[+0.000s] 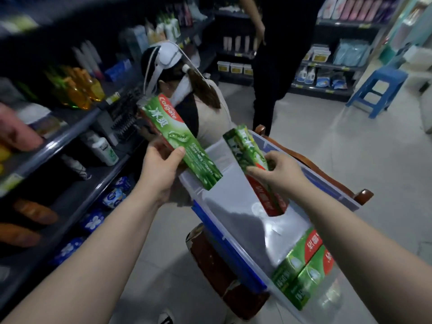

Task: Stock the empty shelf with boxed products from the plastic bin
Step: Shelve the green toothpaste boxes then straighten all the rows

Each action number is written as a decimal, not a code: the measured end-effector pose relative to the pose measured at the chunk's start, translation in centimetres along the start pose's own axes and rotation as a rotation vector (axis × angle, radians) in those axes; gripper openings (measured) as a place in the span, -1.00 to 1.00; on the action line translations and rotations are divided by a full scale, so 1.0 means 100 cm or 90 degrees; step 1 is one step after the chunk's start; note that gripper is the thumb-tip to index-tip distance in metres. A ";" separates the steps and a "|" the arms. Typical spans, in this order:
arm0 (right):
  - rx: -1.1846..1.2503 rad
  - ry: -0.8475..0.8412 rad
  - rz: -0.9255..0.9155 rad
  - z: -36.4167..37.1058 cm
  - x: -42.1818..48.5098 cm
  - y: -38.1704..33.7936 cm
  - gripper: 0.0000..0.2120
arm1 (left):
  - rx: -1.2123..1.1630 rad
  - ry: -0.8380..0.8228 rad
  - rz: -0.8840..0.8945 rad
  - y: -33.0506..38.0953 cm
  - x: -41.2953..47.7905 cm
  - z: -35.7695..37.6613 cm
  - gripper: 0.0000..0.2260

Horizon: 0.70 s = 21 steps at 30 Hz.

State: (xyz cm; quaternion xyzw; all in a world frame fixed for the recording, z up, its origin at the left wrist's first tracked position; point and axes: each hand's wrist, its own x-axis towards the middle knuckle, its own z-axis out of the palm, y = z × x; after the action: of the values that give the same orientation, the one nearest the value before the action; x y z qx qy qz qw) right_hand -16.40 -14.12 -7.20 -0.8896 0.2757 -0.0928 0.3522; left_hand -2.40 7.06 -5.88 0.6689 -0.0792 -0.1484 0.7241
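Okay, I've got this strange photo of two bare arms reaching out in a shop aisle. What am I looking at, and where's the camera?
No machine here: the camera sits on a person's head, looking forward and down, so the arms are their own. The left hand grips a long green cardboard toothpaste box beside the dark shelves. The right hand holds a second green-and-red toothpaste box over the clear plastic bin with a blue edge, where two more green boxes lie in the near corner.

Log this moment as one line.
left hand: holds Colgate box | right hand: holds second toothpaste box | plastic bin: two green boxes inside
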 end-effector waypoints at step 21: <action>0.429 -0.417 -0.288 0.277 -0.077 -0.422 -0.47 | 0.705 0.621 0.205 0.088 -0.145 -0.419 -0.47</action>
State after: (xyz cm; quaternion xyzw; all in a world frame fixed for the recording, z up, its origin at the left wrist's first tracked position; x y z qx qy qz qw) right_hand 5.06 31.44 1.26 -0.7463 -0.0933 0.0332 0.6582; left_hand -2.03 51.85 0.24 0.9051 0.0901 0.3336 0.2477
